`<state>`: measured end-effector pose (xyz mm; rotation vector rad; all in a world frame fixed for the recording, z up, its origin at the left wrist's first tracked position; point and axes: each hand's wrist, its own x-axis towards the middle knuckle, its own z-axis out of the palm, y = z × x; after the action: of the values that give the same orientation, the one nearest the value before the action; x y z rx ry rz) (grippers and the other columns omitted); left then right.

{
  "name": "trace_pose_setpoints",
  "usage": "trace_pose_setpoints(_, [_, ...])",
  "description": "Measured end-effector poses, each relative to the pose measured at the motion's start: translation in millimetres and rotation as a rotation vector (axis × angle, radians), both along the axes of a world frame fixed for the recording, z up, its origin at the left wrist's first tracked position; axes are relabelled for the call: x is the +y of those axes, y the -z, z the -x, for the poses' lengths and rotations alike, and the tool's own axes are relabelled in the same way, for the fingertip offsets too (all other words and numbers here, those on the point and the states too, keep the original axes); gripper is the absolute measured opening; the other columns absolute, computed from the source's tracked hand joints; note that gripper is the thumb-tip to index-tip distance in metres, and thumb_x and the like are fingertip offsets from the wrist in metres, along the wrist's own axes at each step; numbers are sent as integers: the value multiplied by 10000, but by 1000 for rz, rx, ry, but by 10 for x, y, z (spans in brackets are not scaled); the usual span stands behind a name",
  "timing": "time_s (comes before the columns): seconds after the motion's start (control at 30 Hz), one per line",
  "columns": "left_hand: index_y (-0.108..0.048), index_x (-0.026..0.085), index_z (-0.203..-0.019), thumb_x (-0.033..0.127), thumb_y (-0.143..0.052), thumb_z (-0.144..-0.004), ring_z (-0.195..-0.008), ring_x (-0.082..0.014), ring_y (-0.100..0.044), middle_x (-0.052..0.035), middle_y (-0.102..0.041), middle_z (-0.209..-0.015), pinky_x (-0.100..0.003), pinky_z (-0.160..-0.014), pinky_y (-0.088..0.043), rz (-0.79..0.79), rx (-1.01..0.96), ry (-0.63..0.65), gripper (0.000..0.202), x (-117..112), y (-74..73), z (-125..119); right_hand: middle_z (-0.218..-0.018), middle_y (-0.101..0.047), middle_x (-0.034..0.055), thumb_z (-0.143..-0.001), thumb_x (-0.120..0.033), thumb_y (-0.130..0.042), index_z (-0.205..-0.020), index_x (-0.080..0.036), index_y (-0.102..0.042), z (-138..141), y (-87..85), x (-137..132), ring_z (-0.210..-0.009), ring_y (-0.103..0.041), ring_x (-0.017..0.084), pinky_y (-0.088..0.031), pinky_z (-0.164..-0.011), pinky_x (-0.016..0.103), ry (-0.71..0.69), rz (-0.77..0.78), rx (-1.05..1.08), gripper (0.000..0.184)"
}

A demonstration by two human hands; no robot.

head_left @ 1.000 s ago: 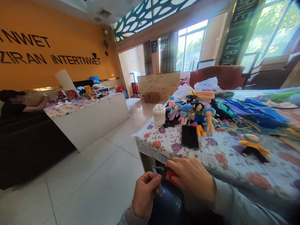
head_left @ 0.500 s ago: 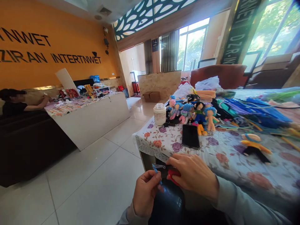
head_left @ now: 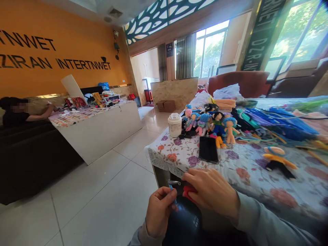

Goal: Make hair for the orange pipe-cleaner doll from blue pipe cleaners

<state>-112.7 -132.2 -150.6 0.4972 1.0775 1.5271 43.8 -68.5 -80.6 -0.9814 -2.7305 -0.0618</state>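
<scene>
Left hand pinches a thin blue strand upright between thumb and fingers, likely to keep it taut for cutting. Right hand is closed on red-handled scissors, blades pointing at the strand, just off the table's near edge. On the table: one black phone near that edge, one white jar, roughly six small dolls clustered beyond, one orange doll apart toward the right.

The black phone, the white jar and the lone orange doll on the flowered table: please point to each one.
black phone [head_left: 208, 149]: head view, middle of its dark screen.
white jar [head_left: 174, 126]: head view, middle of its body.
orange doll [head_left: 278, 159]: head view, on its orange torso.
</scene>
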Motion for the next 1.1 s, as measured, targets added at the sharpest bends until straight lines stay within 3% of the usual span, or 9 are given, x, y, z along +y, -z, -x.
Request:
trace_pose_setpoints(0.27, [-587,149,-530,311,-894,-460,-384,-51,-431,72,-503,-450,-200,-404,-402,14,9,-8,354,-20,-1,-5,-800,-683,2,-864,-238,-532,-850,-225,-612,-1,-45,13,-684,-666,196,-215,-509,296,79,28,-82,82])
trace_pose_setpoints(0.47, [-574,154,-535,307,-891,-465,-384,-51,-428,71,-510,-461,-202,-404,-399,10,14,-7,359,-12,-8,3,-798,-655,-2,-808,-261,-595,-813,-226,-597,3,-40,6,-741,-656,206,-249,-527,288,1,-8,-23,35])
trace_pose_setpoints(0.67, [-564,155,-524,325,-891,-467,-375,-47,-407,80,-485,-441,-201,-396,-396,13,29,-8,373,-5,19,10,-775,-671,0,-849,-206,-548,-828,-224,-604,33,-66,1,-689,-668,213,-209,-501,298,53,3,-118,62])
trace_pose_setpoints(0.93, [-563,156,-525,335,-888,-467,-375,-49,-418,75,-494,-459,-205,-403,-401,18,33,-4,375,-13,8,8,-783,-668,9,-823,-217,-569,-808,-214,-608,48,-63,-3,-725,-670,210,-263,-520,290,30,8,-78,42])
trace_pose_setpoints(1.1, [-587,141,-525,304,-873,-520,-404,-56,-466,53,-534,-492,-199,-425,-416,2,4,14,328,-12,7,8,-837,-699,8,-836,-286,-577,-920,-248,-639,12,-5,64,-743,-680,220,-305,-553,293,70,61,-14,111])
